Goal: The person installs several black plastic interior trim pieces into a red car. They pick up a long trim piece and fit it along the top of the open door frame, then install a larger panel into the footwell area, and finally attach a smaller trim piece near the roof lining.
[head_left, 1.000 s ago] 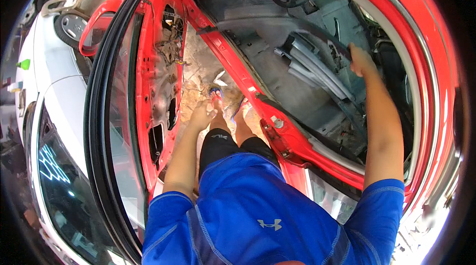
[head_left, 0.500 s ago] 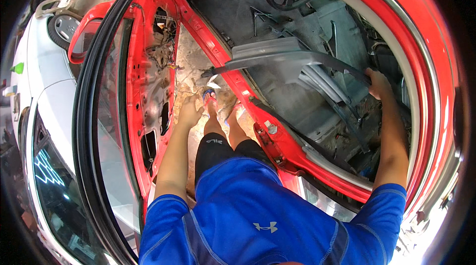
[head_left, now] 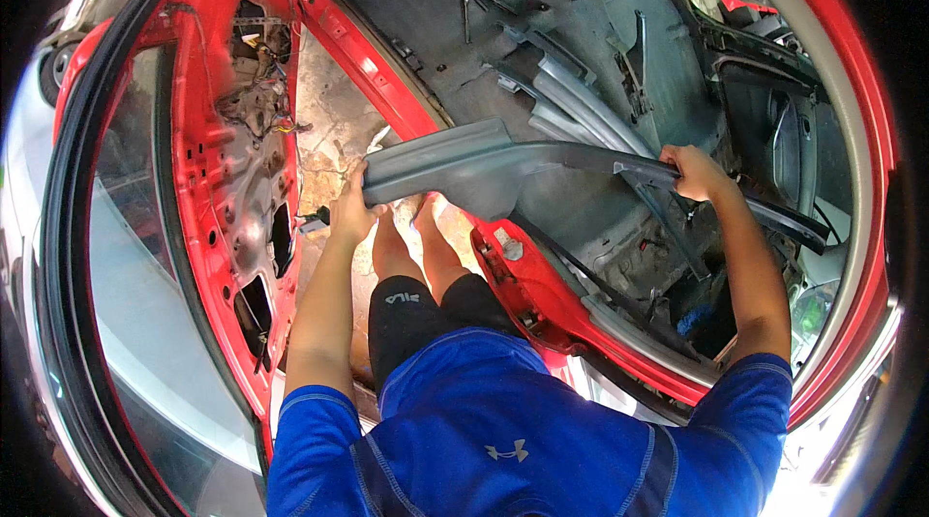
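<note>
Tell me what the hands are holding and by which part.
Both hold one long grey plastic trim panel. The left hand grips its wide end from below; the right hand grips the narrow strip farther along, short of the far tip.

Single head-mounted fisheye looked steeply down, close over the person's chest. It faced the red door sill [head_left: 542,275], open door [head_left: 208,178] at frame left, stripped cabin floor [head_left: 581,62] toward the top.

Daylight, bright and even where you look. Glare blows out the lower right rim and washes the door glass [head_left: 145,324]. The stripped car floor [head_left: 581,24] sits in softer shade. Fisheye bends the red door frame [head_left: 208,178]; black vignette rings the edges. Focus sharp centrally.
</note>
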